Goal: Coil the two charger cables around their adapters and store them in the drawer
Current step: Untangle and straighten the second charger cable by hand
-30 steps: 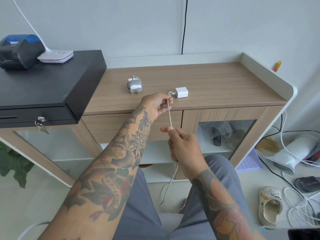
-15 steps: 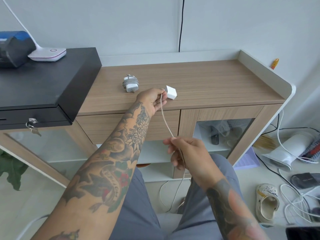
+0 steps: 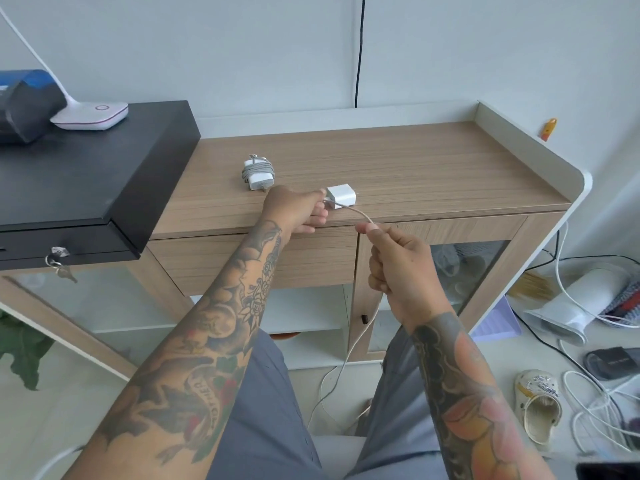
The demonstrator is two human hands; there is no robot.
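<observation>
Head-worn, forward-down, over cabinet [image 3: 398, 157]

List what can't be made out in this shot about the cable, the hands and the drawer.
- Head view: the cable's far end, lost behind the legs.
- The left hand's fingertips, curled under its own knuckles at the adapter.
- The drawer's inside: shut.
- The cable inside the right hand's fist.

One white adapter [image 3: 258, 170] lies on the wooden top with its grey cable already coiled round it. The other adapter [image 3: 342, 196] sits near the front edge (its cable [image 3: 356, 341] trails loose to the floor).
</observation>
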